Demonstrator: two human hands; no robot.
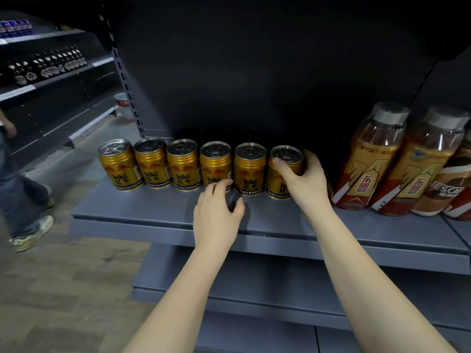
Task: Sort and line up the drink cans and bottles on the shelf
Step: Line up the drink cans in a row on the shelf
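Note:
Several gold Red Bull cans (183,165) stand upright in a row on the grey shelf (142,207). My right hand (303,179) grips the rightmost can (281,159), thumb on its front and fingers round its right side. My left hand (216,212) hovers just in front of the fourth can (215,161) with fingers loosely curled and nothing in it; its fingertips are near the can's base. To the right stand two amber drink bottles (369,159) with clear caps, and beside them a brown Nescafe bottle (443,189).
The shelf's dark back panel rises behind the cans. A lower grey shelf (254,289) juts out beneath my arms. At the left, another person's legs and shoes (30,233) stand on the wood floor, next to a second rack with dark bottles (51,64).

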